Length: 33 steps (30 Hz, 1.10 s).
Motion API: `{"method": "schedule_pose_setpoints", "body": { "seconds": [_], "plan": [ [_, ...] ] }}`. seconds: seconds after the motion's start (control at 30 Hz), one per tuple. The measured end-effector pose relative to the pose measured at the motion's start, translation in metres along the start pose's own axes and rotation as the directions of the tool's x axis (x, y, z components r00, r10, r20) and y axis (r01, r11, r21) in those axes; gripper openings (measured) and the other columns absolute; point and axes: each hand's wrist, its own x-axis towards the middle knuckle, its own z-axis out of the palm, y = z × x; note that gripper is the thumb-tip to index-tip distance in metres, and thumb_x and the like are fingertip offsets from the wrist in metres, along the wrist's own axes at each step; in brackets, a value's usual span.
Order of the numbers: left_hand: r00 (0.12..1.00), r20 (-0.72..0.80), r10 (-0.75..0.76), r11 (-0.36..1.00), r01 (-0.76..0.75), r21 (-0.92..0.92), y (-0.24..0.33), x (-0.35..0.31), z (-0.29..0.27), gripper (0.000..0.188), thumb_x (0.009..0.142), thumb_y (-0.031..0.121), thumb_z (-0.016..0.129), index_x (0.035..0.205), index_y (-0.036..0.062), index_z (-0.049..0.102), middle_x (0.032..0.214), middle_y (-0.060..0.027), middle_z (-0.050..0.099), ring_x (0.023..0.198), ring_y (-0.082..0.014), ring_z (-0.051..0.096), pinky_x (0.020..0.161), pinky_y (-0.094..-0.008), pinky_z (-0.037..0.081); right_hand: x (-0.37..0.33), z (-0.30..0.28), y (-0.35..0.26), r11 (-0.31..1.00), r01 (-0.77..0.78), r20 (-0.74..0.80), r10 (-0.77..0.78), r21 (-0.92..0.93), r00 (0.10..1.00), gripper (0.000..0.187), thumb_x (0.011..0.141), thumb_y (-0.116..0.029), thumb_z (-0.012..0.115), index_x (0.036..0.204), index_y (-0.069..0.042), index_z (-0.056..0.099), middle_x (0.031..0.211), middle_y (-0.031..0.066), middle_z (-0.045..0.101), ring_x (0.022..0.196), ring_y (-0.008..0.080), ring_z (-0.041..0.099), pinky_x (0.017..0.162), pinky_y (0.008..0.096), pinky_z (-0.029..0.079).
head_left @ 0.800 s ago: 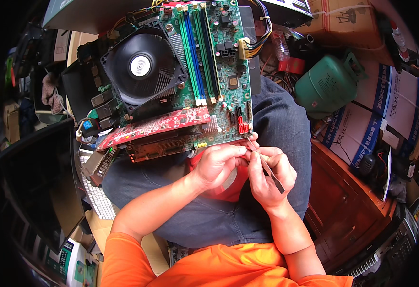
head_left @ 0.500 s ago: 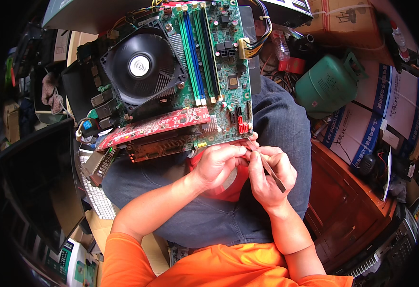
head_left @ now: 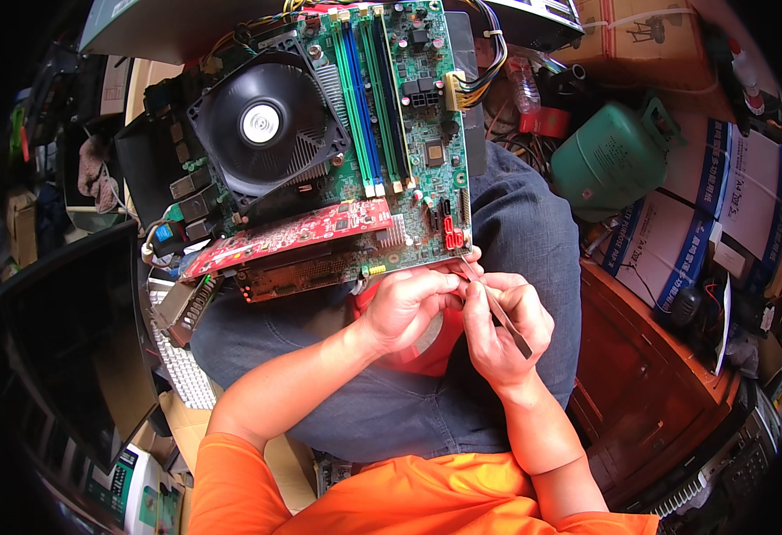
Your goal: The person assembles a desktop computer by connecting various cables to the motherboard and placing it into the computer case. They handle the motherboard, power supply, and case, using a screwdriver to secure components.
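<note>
In the right hand point(head_left: 500, 354), slim metal tool point(head_left: 516, 339).

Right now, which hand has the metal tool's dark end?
The right hand: it holds the tool, dark end toward that wrist. The left hand is farther from that end.

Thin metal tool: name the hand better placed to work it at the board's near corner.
Right, I'd judge. The right hand grips the thin metal tool, its narrow end pointing toward the near corner of the circuit board. The left hand sits beside it; what it pinches, if anything, is hidden.
</note>
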Motion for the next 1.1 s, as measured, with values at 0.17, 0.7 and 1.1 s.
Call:
{"method": "schedule_pose_setpoints", "body": {
  "seconds": [0.17, 0.7, 1.1],
  "plan": [
    [0.999, 0.042, 0.008, 1.000, -0.007, -0.026, 0.0001, 0.0002, -0.0006, 0.048, 0.096, -0.002, 0.059, 0.144, -0.0051, 0.058, 0.137, -0.0151, 0.067, 0.129, -0.0269, 0.063, 0.117, -0.0442, 0.047, -0.0001, 0.0001, 0.0003, 1.000, 0.002, 0.000, -0.002, 0.010, 1.000, 0.024, 0.088, 0.008, 0.079, 0.085, 0.001, 0.056, 0.079, 0.0170, 0.071, 0.065, 0.0255, 0.073, 0.059, 0.0319, 0.057],
    [1.000, -0.001, 0.003, 1.000, -0.003, 0.021, 0.0007, 0.0001, 0.0004, 0.049, 0.095, -0.003, 0.060, 0.144, -0.0047, 0.057, 0.137, -0.0151, 0.067, 0.129, -0.0266, 0.062, 0.118, -0.0439, 0.046, -0.0010, 0.0009, 0.0018, 1.000, 0.017, -0.005, -0.017, 0.010, 1.000, 0.025, 0.088, 0.007, 0.079, 0.086, 0.000, 0.056, 0.080, 0.0169, 0.071, 0.066, 0.0259, 0.073, 0.059, 0.0322, 0.057],
    [1.000, -0.007, -0.002, 0.999, 0.003, 0.045, 0.0002, 0.0001, -0.0008, 0.049, 0.095, -0.004, 0.060, 0.144, -0.0048, 0.057, 0.137, -0.0151, 0.067, 0.128, -0.0264, 0.063, 0.117, -0.0435, 0.047, -0.0005, 0.0005, 0.0006, 1.000, 0.011, -0.002, -0.011, 0.001, 1.000, 0.025, 0.088, 0.007, 0.080, 0.085, 0.000, 0.056, 0.080, 0.0166, 0.070, 0.065, 0.0260, 0.072, 0.058, 0.0323, 0.057]
  ]
}}
